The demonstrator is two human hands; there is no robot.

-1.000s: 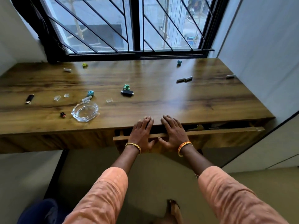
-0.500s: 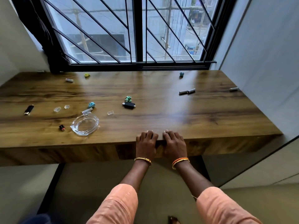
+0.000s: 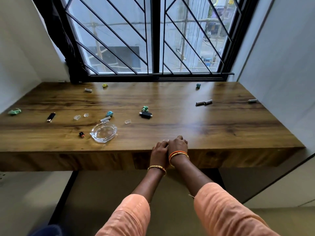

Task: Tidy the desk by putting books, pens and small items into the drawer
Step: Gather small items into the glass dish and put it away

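The drawer front (image 3: 142,159) sits flush under the wooden desk top (image 3: 213,130). My left hand (image 3: 158,151) rests against it at the desk's front edge, holding nothing. My right hand (image 3: 178,145) lies just beside it, partly over it, with its fingers bent onto the desk edge, also holding nothing. Small items lie scattered on the desk: a black lighter (image 3: 51,117), a black adapter (image 3: 146,114), a green paper wad (image 3: 145,109), a blue wad (image 3: 109,113), two batteries (image 3: 203,102) and another battery (image 3: 252,100).
A glass ashtray (image 3: 104,132) stands left of my hands, with a small black and red piece (image 3: 82,134) beside it. Clear caps (image 3: 77,117) and more paper wads (image 3: 14,111) lie further left. A barred window (image 3: 156,48) closes the back; walls flank both sides.
The drawer, open a second ago, has been pushed in and is now flush. My hands have drawn together at the desk edge, the right moving partly over the left.
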